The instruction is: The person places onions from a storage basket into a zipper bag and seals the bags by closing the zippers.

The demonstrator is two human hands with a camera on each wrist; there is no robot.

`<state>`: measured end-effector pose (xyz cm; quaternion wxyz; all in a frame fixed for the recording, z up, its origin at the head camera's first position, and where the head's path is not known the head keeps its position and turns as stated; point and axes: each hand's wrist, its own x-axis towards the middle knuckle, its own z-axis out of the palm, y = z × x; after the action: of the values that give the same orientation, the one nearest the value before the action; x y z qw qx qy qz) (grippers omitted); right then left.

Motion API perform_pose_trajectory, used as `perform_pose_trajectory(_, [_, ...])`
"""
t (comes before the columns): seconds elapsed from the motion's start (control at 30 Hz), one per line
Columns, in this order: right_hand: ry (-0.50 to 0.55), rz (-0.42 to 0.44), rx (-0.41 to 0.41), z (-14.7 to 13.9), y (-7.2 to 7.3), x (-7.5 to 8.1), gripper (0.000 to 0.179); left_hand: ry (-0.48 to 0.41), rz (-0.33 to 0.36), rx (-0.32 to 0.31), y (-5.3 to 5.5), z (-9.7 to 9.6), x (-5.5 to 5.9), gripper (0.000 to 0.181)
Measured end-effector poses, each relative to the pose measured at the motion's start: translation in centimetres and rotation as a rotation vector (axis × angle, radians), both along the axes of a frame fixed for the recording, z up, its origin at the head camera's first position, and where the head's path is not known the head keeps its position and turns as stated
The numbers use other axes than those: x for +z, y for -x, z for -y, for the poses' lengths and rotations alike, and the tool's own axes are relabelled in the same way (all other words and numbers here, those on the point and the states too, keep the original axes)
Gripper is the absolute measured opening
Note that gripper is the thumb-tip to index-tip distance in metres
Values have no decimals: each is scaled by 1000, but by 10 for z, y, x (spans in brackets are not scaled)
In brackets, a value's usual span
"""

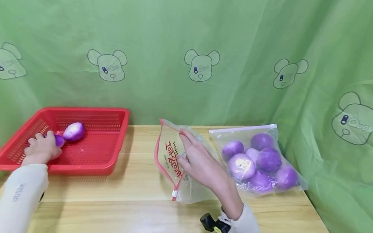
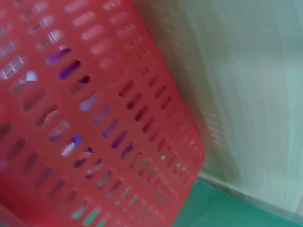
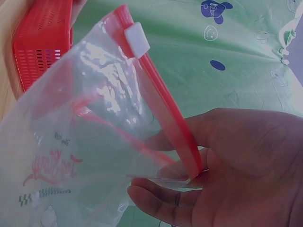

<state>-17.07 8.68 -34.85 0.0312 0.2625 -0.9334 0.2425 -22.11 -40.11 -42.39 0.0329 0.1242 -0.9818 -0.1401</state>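
Note:
In the head view my left hand [image 1: 40, 148] reaches down into a red plastic basket [image 1: 122, 130], its fingers over purple onions. One purple onion [image 1: 59, 140] shows beside the thumb and another [image 1: 74, 132] lies just beyond it. The basket wall [image 2: 102, 94] blocks the left wrist view, so I cannot tell whether the fingers grip an onion. My right hand [image 1: 199, 162] holds a clear zip bag [image 1: 170, 157] with red lettering by its red-edged mouth, which gapes toward the basket. Up close, the thumb and fingers of the right hand [image 3: 236, 161] pinch the rim, below the white slider [image 3: 137, 39].
A second clear zip bag [image 1: 243, 128], its white zip edge at the back, lies to the right with several purple onions inside. Everything rests on a light wooden table [image 1: 115, 211]. A green curtain [image 1: 155, 35] printed with bear heads hangs behind and at the sides.

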Motion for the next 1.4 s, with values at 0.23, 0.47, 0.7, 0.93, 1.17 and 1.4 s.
perform_pose_trajectory(0.23, [-4, -15, 3, -1, 1, 4, 69, -23, -4, -27, -6, 10, 4, 57])
perform_pose_trajectory(0.47, [15, -10, -1, -2, 0, 0, 68, -36, 34, -71, -11, 18, 13, 61])
perform_pose_trajectory(0.7, [17, -31, -6, -5, 2, -2, 67, -39, 29, -82, -15, 16, 15, 66])
perform_pose_trajectory(0.93, [2, -44, -2, -9, 3, -1, 67, 19, -50, -104, -18, 6, 10, 49])
perform_pose_trajectory(1.17, [2, -50, -5, -8, 4, -2, 69, 34, -144, -102, -21, -4, 18, 46])
perform_pose_trajectory(1.4, [5, -58, -4, -8, 5, -2, 71, 45, -270, -109, -28, -27, 26, 59])
